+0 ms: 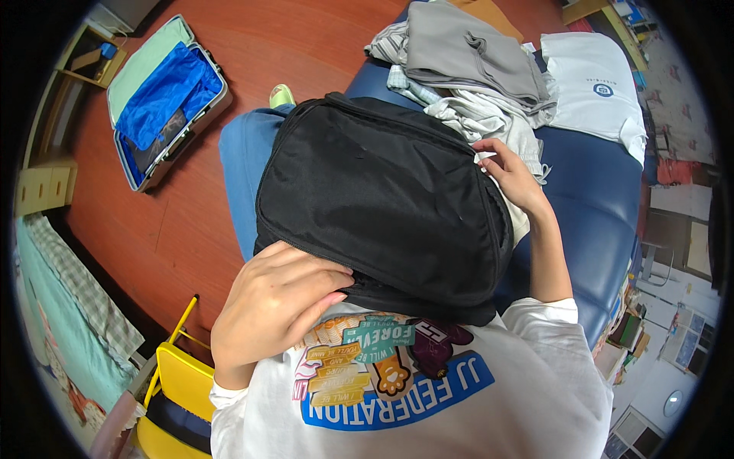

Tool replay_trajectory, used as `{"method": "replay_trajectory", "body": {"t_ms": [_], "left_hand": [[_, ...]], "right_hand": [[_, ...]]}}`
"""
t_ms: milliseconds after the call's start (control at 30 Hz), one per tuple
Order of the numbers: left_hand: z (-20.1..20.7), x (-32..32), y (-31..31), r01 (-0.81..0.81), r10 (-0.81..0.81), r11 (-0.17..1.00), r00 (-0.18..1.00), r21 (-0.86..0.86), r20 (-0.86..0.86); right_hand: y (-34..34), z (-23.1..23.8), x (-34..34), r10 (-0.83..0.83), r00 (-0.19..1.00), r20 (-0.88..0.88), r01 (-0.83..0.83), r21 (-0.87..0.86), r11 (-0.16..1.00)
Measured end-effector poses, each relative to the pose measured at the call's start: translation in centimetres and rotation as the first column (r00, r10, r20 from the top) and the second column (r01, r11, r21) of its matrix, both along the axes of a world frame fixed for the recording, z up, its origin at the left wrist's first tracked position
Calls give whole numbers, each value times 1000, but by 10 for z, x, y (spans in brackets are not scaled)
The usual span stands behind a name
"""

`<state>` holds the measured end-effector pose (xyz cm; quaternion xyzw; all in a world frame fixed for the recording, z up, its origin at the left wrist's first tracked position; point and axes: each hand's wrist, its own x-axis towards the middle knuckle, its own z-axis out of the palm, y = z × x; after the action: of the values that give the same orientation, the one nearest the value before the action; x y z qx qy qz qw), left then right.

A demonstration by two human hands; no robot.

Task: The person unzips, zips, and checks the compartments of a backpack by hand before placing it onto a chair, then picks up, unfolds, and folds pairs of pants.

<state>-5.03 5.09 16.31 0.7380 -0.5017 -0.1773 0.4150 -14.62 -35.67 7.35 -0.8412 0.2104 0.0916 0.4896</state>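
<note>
A black fabric bag (pixel 375 191) with zipped edges lies across my lap. At its near left edge, my left hand (pixel 275 302) has its fingers curled along the zipper, the tips at a dark gap in the seam. My right hand (pixel 512 176) is at the bag's far right corner, with thumb and fingers pinched around a small white tag (pixel 483 157). What lies inside the bag is hidden.
Folded clothes (pixel 474 61) and a white T-shirt (pixel 585 84) lie on a dark blue padded couch (pixel 581 199) at the right. An open suitcase (pixel 164 99) with blue lining stands on the red-brown floor. A yellow folding chair (pixel 183 379) is at the lower left.
</note>
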Motion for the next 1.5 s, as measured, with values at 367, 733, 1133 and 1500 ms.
{"method": "replay_trajectory", "body": {"t_ms": [367,733,1133,1500], "left_hand": [[-27,89,-4,-640,454,737,706,-216,-544],[-136,189,-65,-138,148,989,805,61,-575],[-173,198,-136,-220,255,738,966,638,38],[-138,205,-87,-75,180,951,924,300,-338]], "right_hand": [[-3,-20,-14,56,994,-89,-61,-54,997],[10,-22,-11,83,991,105,-65,-162,985],[-37,-12,-10,288,894,-344,-292,41,955],[-73,3,1,305,867,-395,-267,149,952]]}}
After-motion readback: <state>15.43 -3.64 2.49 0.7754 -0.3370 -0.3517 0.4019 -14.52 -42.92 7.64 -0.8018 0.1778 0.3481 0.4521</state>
